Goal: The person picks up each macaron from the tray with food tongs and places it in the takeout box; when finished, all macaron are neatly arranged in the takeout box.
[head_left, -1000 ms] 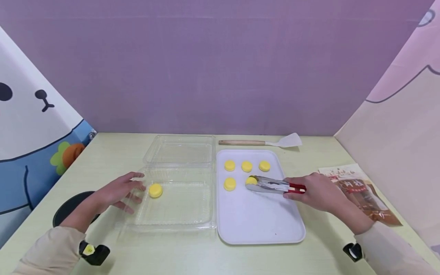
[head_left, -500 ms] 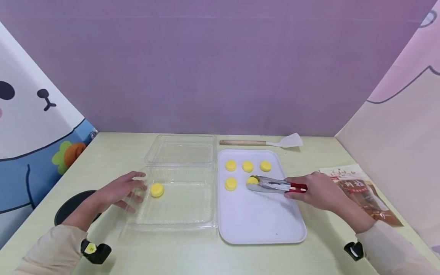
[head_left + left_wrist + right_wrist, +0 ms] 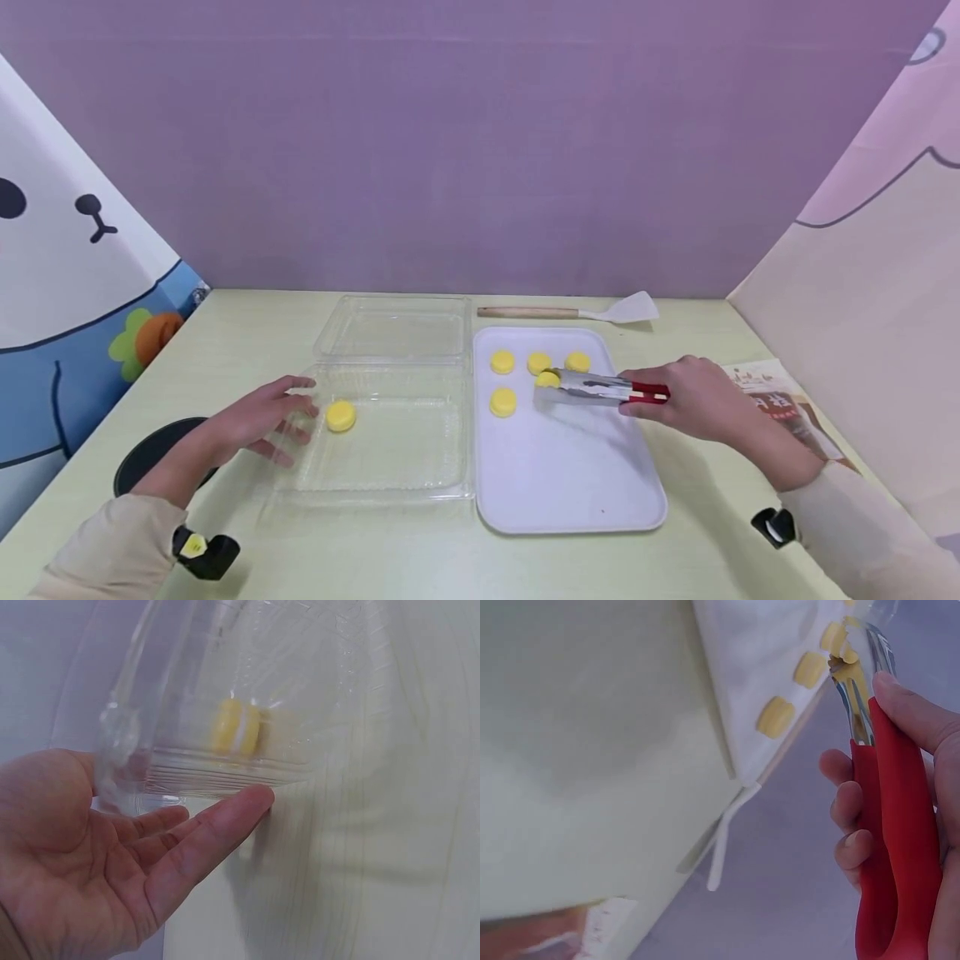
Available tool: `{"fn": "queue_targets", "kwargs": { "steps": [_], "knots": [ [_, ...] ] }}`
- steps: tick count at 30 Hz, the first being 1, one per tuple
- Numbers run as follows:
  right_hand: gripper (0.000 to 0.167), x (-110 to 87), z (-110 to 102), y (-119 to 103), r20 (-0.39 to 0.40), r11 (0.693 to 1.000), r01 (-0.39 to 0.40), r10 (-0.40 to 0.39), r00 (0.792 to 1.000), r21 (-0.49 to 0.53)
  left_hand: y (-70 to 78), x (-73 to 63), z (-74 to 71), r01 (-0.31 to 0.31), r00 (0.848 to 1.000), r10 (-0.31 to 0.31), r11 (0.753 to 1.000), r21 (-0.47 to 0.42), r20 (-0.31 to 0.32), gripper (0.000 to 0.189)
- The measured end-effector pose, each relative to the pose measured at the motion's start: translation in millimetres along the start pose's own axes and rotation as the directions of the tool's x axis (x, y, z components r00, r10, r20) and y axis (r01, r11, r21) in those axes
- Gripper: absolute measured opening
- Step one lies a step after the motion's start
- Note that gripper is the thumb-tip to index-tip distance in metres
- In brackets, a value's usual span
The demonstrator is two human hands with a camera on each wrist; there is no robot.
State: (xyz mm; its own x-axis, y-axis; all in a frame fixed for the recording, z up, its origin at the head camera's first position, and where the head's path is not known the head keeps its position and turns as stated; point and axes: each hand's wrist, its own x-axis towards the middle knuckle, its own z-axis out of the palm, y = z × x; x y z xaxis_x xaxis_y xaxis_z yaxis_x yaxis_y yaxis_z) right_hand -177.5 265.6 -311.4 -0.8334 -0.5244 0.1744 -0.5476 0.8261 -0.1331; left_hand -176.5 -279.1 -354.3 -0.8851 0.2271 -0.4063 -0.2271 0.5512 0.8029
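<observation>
From the head view, your right hand gripped the red handles of the tongs, fingers curled round them. The steel tips pinched 1 yellow cake, lifted just above the white tray; the tips hid part of it, so its shape was hard to make out. 4 more cakes lay on the tray, 3 in the far row and 1 nearer. Your left hand rested with relaxed, nearly straight fingers against the left edge of the clear box, holding nothing. 1 cake sat inside the box, near its left wall. The lid lay open behind. A spatula lay beyond the tray, and your right arm covered part of a packet.

In the left wrist view, your fingers lay straight under the box rim, and the cake showed blurred through the plastic, yellow with a pale middle band.

In the right wrist view, your hand was cut off at the frame edge; the fingers wrapped the red handles, and the gripped cake was mostly hidden between the tips.
</observation>
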Motion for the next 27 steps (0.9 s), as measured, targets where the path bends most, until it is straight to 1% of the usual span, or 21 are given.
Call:
{"fn": "queue_targets", "kwargs": {
  "steps": [4, 12, 19, 23, 27],
  "knots": [
    [0.041, 6.6, -9, -1, -0.013, 0.999, 0.042, -0.042, 0.999, -0.001, -0.5, 0.4, -0.1, 0.0, 1.0, 0.0, 1.0, 0.0, -0.005, 0.061],
    [0.04, 20.9, -27, -14, -0.016, 0.993, 0.106, -0.107, 0.994, -0.05, -0.5, -0.2, 0.5, -0.002, 1.0, 0.002, 1.0, 0.003, -0.006, 0.061],
    [0.04, 39.2, -37, -36, 0.014, 0.983, 0.156, -0.156, 0.988, -0.097, -1.5, -0.9, 0.2, -0.003, 1.0, 0.003, 1.0, -0.004, -0.01, 0.061],
    [0.039, 50.1, -38, -51, 0.012, 0.974, 0.199, -0.199, 0.98, -0.112, -0.8, -2.0, 0.9, -0.005, 1.0, 0.005, 1.0, -0.009, -0.008, 0.061],
    [0.04, 61.1, -38, -65, 0.026, 0.97, 0.218, -0.216, 0.976, -0.112, 0.4, -2.5, 1.1, -0.003, 1.0, 0.003, 1.0, -0.012, -0.006, 0.061]
  ]
}}
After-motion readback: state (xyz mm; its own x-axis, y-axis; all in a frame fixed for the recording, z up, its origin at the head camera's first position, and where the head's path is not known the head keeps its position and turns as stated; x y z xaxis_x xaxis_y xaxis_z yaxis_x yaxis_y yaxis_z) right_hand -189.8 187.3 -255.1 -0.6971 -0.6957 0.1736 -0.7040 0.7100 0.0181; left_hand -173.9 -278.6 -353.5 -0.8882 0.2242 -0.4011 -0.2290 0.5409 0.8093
